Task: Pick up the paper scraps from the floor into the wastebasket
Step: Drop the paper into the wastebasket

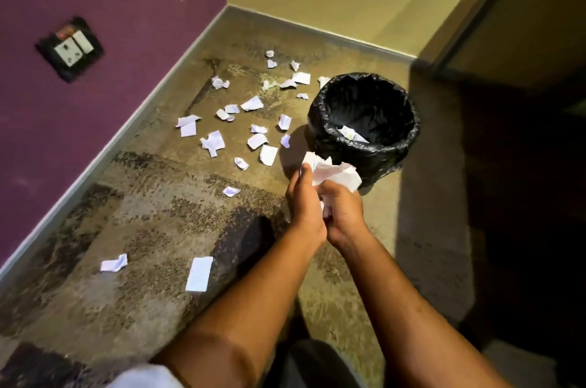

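head view: left hand [304, 197] and right hand [344, 208] pressed together, fingers of both curled round a crumpled wad [333, 173] of white paper, held just before the near rim of the bin [364, 131]. bin lined with black bag, a few scraps inside [352, 134]. many scraps [215, 142] scattered on floor [158, 213] left of bin, toward purple wall [111, 23]; two more nearer, one flat sheet [199, 273], one crumpled [114, 263]. socket [69, 48] on wall

White scraps [215, 142]; black wastebasket [364, 146]
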The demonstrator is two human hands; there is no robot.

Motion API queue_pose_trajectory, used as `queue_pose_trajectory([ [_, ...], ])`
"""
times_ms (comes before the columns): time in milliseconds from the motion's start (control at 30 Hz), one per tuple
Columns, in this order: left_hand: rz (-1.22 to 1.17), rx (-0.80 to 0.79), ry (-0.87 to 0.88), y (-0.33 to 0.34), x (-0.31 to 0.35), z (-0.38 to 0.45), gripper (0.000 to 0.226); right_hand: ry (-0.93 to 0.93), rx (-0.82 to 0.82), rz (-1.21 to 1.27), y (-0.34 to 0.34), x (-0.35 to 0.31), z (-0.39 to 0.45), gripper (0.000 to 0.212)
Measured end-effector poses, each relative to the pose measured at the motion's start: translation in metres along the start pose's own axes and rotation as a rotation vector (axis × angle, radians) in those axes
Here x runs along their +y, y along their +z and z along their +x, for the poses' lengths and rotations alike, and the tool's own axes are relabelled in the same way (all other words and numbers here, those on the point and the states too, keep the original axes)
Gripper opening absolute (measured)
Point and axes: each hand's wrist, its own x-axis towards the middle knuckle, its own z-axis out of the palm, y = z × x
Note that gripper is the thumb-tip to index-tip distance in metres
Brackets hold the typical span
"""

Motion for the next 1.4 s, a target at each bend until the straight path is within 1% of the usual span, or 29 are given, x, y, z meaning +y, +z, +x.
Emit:
queue_pose_trajectory([
  [100,0.036,-0.031,-0.006,0.044,0.006,0.003,0.025,-0.111,0.079,-0.018,-0.003,-0.034,0.019,0.027],
  [133,0.044,-0.044,-0.004,0.056,0.009,0.004,0.026,-0.141,0.099,-0.023,-0.004,-0.044,0.026,0.026],
  [233,0.115,-0.079,0.017,0.09,0.01,0.018,0.037,-0.185,0.135,-0.041,-0.006,-0.07,0.049,0.027],
  [300,0.146,-0.116,-0.007,0.108,0.014,0.025,0.04,-0.18,0.134,-0.061,-0.006,-0.086,0.063,0.026],
  [400,0.169,-0.163,-0.049,0.132,0.024,0.036,0.045,-0.147,0.109,-0.094,-0.003,-0.111,0.082,0.013],
  [433,0.168,-0.178,-0.062,0.141,0.029,0.041,0.044,-0.136,0.096,-0.097,-0.001,-0.118,0.088,0.015],
  [500,0.195,-0.193,-0.074,0.154,0.036,0.054,0.042,-0.111,0.079,-0.103,0.002,-0.133,0.099,0.026],
  [600,0.219,-0.254,-0.134,0.169,0.044,0.07,0.06,-0.041,0.059,-0.097,0.003,-0.153,0.117,0.027],
  [700,0.183,-0.34,-0.204,0.173,0.057,0.074,0.07,0.029,0.029,-0.086,-0.004,-0.162,0.151,0.05],
  [767,0.11,-0.364,-0.249,0.172,0.066,0.075,0.069,0.08,-0.007,-0.055,-0.012,-0.165,0.174,0.06],
  [800,0.07,-0.392,-0.279,0.171,0.069,0.075,0.072,0.111,-0.031,-0.042,-0.013,-0.17,0.169,0.065],
  [833,0.05,-0.403,-0.289,0.169,0.072,0.076,0.075,0.125,-0.047,-0.029,-0.009,-0.176,0.152,0.063],
  [933,0.101,-0.363,-0.265,0.159,0.082,0.067,0.078,0.104,-0.033,-0.033,0.0,-0.186,0.116,0.032],
  [967,0.114,-0.333,-0.252,0.154,0.086,0.065,0.08,0.085,-0.008,-0.041,-0.001,-0.186,0.114,0.027],
  [1033,0.162,-0.27,-0.214,0.14,0.089,0.067,0.084,0.09,-0.018,0.003,-0.003,-0.181,0.114,0.023],
  [1100,0.199,-0.223,-0.186,0.122,0.091,0.067,0.078,0.091,0.027,-0.004,-0.006,-0.173,0.113,0.013],
  [1200,0.263,-0.183,-0.185,0.088,0.089,0.061,0.07,0.05,0.111,-0.032,-0.012,-0.151,0.108,0.015],
  [1300,0.305,-0.145,-0.219,0.044,0.078,0.064,0.071,0.029,0.179,0.005,-0.011,-0.121,0.091,0.009],
  [1400,0.325,-0.114,-0.236,0.0,0.068,0.066,0.068,0.026,0.196,0.002,-0.002,-0.091,0.074,0.012],
])
